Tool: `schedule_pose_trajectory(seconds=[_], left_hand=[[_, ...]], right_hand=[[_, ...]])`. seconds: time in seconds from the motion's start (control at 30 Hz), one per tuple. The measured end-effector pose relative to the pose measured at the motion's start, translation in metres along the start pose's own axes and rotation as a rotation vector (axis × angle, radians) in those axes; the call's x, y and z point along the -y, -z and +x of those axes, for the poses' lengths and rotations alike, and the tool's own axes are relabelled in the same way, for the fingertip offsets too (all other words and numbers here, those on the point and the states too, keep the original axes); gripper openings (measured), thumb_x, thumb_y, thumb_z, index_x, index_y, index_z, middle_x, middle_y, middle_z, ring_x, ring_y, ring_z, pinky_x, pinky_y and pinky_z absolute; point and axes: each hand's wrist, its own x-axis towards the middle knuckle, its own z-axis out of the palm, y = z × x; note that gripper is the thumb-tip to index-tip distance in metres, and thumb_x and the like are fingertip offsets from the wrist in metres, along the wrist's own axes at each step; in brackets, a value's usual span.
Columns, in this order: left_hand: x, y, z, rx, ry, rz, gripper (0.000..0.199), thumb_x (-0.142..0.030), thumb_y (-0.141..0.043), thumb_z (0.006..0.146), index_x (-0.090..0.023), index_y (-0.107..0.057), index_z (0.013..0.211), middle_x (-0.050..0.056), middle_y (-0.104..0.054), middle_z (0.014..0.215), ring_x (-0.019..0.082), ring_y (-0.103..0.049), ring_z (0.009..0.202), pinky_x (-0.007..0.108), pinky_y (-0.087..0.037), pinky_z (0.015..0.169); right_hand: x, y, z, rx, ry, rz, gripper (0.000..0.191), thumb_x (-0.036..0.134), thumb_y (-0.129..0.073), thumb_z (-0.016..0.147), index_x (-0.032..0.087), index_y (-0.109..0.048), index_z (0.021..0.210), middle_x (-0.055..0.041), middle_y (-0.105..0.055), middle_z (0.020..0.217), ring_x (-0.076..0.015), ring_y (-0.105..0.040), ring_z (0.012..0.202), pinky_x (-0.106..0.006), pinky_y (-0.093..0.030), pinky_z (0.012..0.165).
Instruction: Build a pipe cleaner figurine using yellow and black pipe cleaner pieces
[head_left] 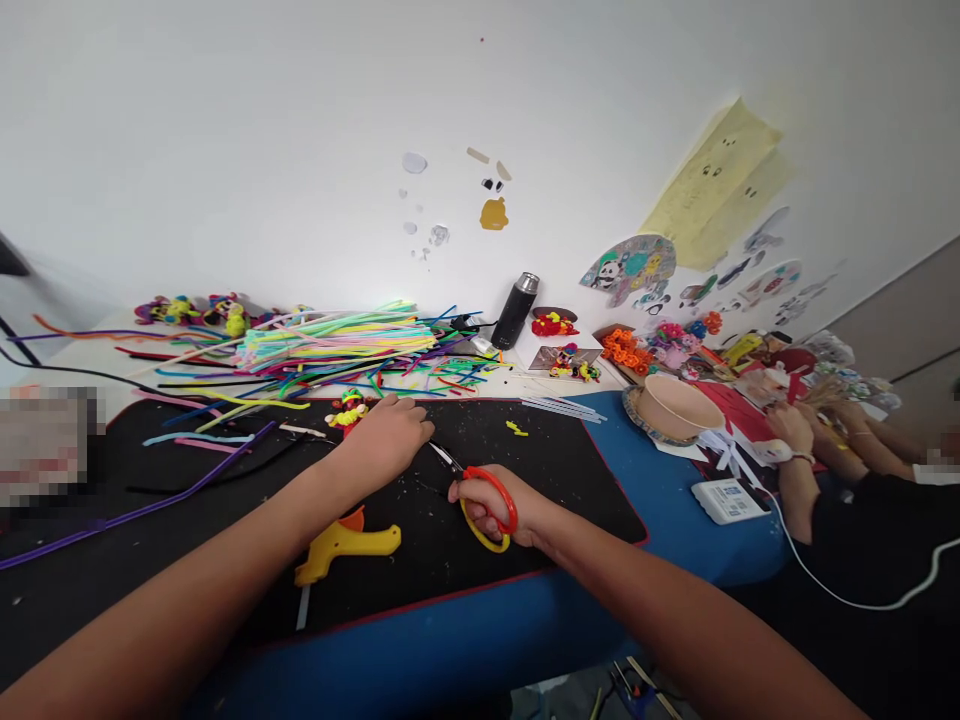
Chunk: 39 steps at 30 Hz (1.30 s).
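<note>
Red-and-yellow-handled scissors are in my right hand, whose fingers wrap round the handles. Their blades point up and left, with the tips close to my left hand. The fingers of my left hand are bent together; a thin dark strand shows at their edge, but what they grip is mostly hidden. Just beyond that hand a small colourful figure rests on the black mat. Nearer to me, below my left wrist, lies a yellow glue gun with an orange trigger.
A heap of pastel pipe cleaners lies along the wall, beside a black bottle. Right of the mat are clear glue sticks, a bowl, a white box and another person's hands. Purple stems cross the left side.
</note>
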Motion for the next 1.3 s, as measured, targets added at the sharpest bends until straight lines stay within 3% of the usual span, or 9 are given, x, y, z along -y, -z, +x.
schedule_pose_trajectory(seconds=[0.17,0.33,0.43,0.53,0.63,0.73,1.03,1.17,1.3], left_hand=[[0.010,0.010,-0.002,-0.012,0.019,-0.040,0.020,-0.009,-0.061,0.095,-0.018,-0.076,0.086,0.010,-0.075,0.086,0.029,-0.068,0.089,0.041,-0.045,0.079],[0.024,0.024,-0.006,-0.066,0.051,-0.070,0.023,-0.016,-0.055,0.100,-0.018,-0.077,0.092,0.010,-0.077,0.091,0.029,-0.069,0.091,0.040,-0.047,0.081],[0.031,0.026,-0.008,-0.106,0.064,-0.114,0.025,-0.018,-0.054,0.101,-0.018,-0.078,0.093,0.010,-0.078,0.093,0.029,-0.070,0.091,0.040,-0.048,0.082],[0.035,0.025,-0.009,-0.103,0.078,-0.127,0.028,-0.020,-0.052,0.102,-0.018,-0.078,0.093,0.011,-0.078,0.091,0.030,-0.070,0.089,0.040,-0.048,0.081],[0.037,0.023,-0.010,-0.084,0.073,-0.129,0.031,-0.020,-0.049,0.102,-0.018,-0.079,0.095,0.011,-0.078,0.092,0.030,-0.071,0.091,0.040,-0.049,0.081],[0.039,0.021,-0.011,-0.068,0.065,-0.135,0.032,-0.022,-0.047,0.104,-0.018,-0.078,0.098,0.010,-0.079,0.095,0.030,-0.071,0.093,0.041,-0.050,0.083],[0.047,0.019,-0.013,-0.083,0.065,-0.157,0.032,-0.025,-0.048,0.104,-0.019,-0.078,0.096,0.010,-0.078,0.094,0.030,-0.070,0.092,0.040,-0.049,0.083],[0.047,0.014,-0.013,-0.087,0.046,-0.197,0.032,-0.025,-0.048,0.104,-0.020,-0.078,0.094,0.009,-0.078,0.094,0.028,-0.070,0.092,0.038,-0.048,0.082],[0.046,0.010,-0.014,-0.063,0.046,-0.241,0.030,-0.026,-0.050,0.105,-0.021,-0.078,0.095,0.008,-0.078,0.094,0.027,-0.071,0.092,0.038,-0.048,0.083]], right_hand=[[-0.001,-0.001,-0.008,0.033,0.075,0.029,0.015,0.031,-0.068,0.081,0.019,-0.065,0.088,0.0107,-0.042,0.048,-0.0061,-0.033,0.035,-0.019,-0.022,0.036],[0.000,0.018,-0.012,-0.027,0.207,-0.072,0.040,0.058,-0.074,0.086,0.020,-0.064,0.092,0.0095,-0.048,0.051,-0.0078,-0.039,0.036,-0.020,-0.027,0.037],[0.006,0.038,-0.009,-0.145,0.291,-0.301,0.047,0.066,-0.076,0.084,0.022,-0.060,0.088,0.0063,-0.056,0.056,-0.0106,-0.049,0.040,-0.021,-0.033,0.039],[0.020,0.055,-0.006,-0.256,0.295,-0.604,0.044,0.063,-0.067,0.095,0.020,-0.067,0.105,0.0012,-0.067,0.066,-0.0140,-0.058,0.048,-0.024,-0.040,0.048],[0.034,0.064,-0.004,-0.463,0.303,-1.074,0.039,0.057,-0.067,0.097,0.021,-0.073,0.113,-0.0071,-0.079,0.092,-0.0216,-0.072,0.078,-0.027,-0.042,0.063],[0.043,0.067,-0.004,-0.503,0.280,-1.296,0.034,0.046,-0.066,0.099,0.022,-0.074,0.122,-0.0099,-0.081,0.106,-0.0262,-0.074,0.095,-0.029,-0.043,0.069],[0.045,0.045,-0.013,-0.507,0.335,-1.436,0.031,0.042,-0.057,0.106,0.023,-0.079,0.116,-0.0122,-0.081,0.106,-0.0300,-0.075,0.103,-0.034,-0.047,0.079],[0.038,0.025,-0.002,-0.480,0.452,-1.327,0.034,0.050,-0.063,0.103,0.027,-0.076,0.124,-0.0061,-0.082,0.099,-0.0264,-0.076,0.095,-0.032,-0.048,0.077],[0.027,0.013,0.016,-0.445,0.481,-1.288,0.041,0.056,-0.070,0.098,0.027,-0.074,0.126,-0.0057,-0.082,0.095,-0.0266,-0.076,0.090,-0.032,-0.047,0.074]])
